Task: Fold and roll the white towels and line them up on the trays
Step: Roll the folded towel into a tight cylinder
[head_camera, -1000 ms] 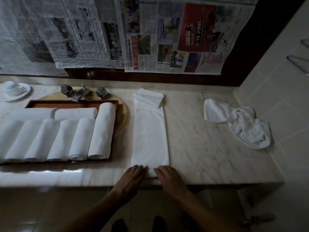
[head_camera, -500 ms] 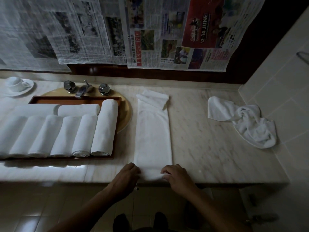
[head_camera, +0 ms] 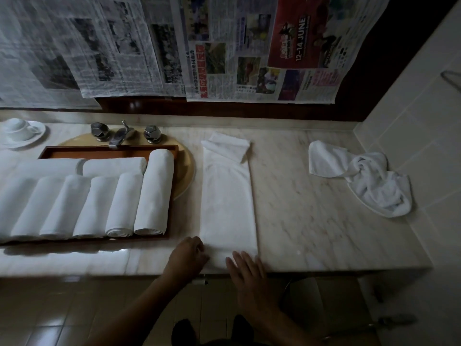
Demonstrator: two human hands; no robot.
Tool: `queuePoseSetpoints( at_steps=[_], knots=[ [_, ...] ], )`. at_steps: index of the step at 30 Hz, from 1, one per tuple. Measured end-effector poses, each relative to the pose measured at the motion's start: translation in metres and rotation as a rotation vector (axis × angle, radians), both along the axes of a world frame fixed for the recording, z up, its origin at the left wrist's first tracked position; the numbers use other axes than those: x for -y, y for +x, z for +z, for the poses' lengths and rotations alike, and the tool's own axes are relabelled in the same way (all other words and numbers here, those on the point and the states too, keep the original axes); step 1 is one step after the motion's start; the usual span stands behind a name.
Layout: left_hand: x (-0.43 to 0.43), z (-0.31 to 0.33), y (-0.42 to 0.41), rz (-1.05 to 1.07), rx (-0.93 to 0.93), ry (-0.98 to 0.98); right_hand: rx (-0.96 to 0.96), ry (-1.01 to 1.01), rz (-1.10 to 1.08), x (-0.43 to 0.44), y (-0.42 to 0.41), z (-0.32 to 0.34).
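A long white towel (head_camera: 228, 203), folded into a narrow strip with its far end turned back, lies lengthwise on the marble counter (head_camera: 306, 221). Its near end is turned over into a small first roll. My left hand (head_camera: 186, 255) has curled fingers gripping the left end of that roll. My right hand (head_camera: 247, 269) lies flat with straight fingers pressing on the roll's right part. Several rolled white towels (head_camera: 152, 193) lie side by side in a brown wooden tray (head_camera: 104, 152) to the left.
A crumpled white towel (head_camera: 364, 179) lies at the counter's right near the tiled wall (head_camera: 419, 136). A metal tap with two handles (head_camera: 122, 134) stands behind the tray. A white cup on a saucer (head_camera: 20, 131) sits far left. Newspaper sheets (head_camera: 174, 46) hang on the back wall.
The near end of the towel has been turned over into a small roll. My right hand went from pinching the edge to lying flat on it; my left still grips.
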State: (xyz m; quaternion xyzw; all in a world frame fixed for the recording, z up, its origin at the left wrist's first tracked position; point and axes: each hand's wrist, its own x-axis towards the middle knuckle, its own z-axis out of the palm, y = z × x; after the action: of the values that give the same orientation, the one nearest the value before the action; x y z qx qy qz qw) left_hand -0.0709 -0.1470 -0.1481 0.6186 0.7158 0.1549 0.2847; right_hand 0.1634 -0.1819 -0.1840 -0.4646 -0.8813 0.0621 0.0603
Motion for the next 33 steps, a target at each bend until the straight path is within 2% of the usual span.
queuePoseSetpoints(
  at_steps=[2,4,7,11,15,17,19,22,25,27,31,33],
  knots=[
    [0.016,-0.008,0.011,-0.139,-0.145,0.204,0.028,0.02,0.041,-0.003,0.003,-0.002],
    [0.029,-0.019,0.02,-0.345,-0.234,0.317,-0.029,0.053,0.038,-0.01,0.001,0.002],
    [0.027,-0.025,0.021,-0.454,-0.322,0.353,-0.086,0.11,0.061,-0.024,-0.002,0.011],
    [0.022,-0.023,0.012,-0.491,-0.358,0.31,-0.084,-0.042,0.062,-0.041,0.001,0.021],
    [0.015,-0.012,0.004,-0.419,-0.217,0.229,0.011,-0.258,0.053,-0.06,-0.003,0.039],
    [0.009,0.002,0.006,-0.287,-0.107,0.181,0.027,-0.281,0.023,-0.069,-0.004,0.046],
    [0.002,0.012,0.006,-0.112,0.025,0.049,-0.026,-0.26,-0.036,-0.072,-0.005,0.047],
    [-0.01,0.015,0.002,-0.063,0.111,-0.056,-0.122,-0.15,-0.051,-0.061,-0.003,0.039],
    [-0.015,0.014,0.0,-0.012,0.121,-0.026,-0.129,-0.044,0.006,-0.039,-0.007,0.022],
    [-0.01,0.008,0.002,0.016,0.034,0.092,-0.103,-0.026,-0.01,-0.029,-0.007,0.012],
    [0.01,-0.023,0.02,-0.323,-0.304,0.356,-0.014,-0.019,0.001,-0.028,-0.002,-0.003],
    [0.019,-0.031,0.027,-0.428,-0.372,0.368,0.015,-0.053,0.008,-0.033,-0.001,-0.002]
  ],
)
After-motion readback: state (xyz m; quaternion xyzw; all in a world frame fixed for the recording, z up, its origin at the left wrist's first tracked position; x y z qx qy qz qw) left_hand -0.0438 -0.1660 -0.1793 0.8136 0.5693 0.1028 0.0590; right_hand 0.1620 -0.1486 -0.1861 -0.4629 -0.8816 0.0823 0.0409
